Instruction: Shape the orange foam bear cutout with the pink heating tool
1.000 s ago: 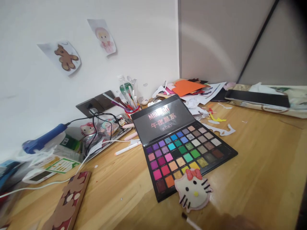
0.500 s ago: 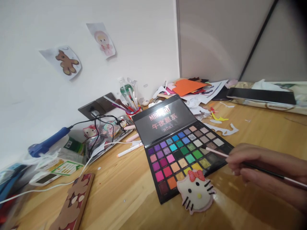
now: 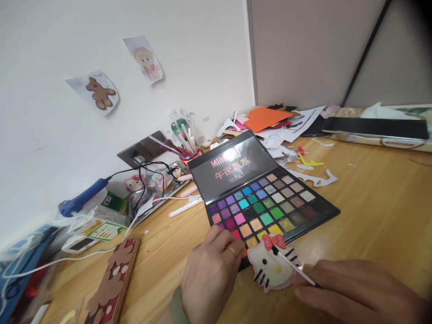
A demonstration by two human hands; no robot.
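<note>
My right hand holds a thin brush in its fingers. The brush's tip lies over the upper right of the cat-face piece, white with a red bow and black whiskers, near its right eye. Behind that piece lies an open eyeshadow palette with many coloured pans and a dark mirror-like lid. Over the palette's near-left corner is my left hand, a ring on one finger. Its fingers are curled and close together, fingertips hidden, so what they grip cannot be made out.
Paper scraps and an orange sheet lie behind the palette. At back right rests a phone. A red-brown box, a white cable, a marker and a blue tool are at left.
My left hand has come into view at the palette's near-left corner. My right hand has carried the brush from the palette's pans down to the cat-face piece. The view has shifted slightly.
</note>
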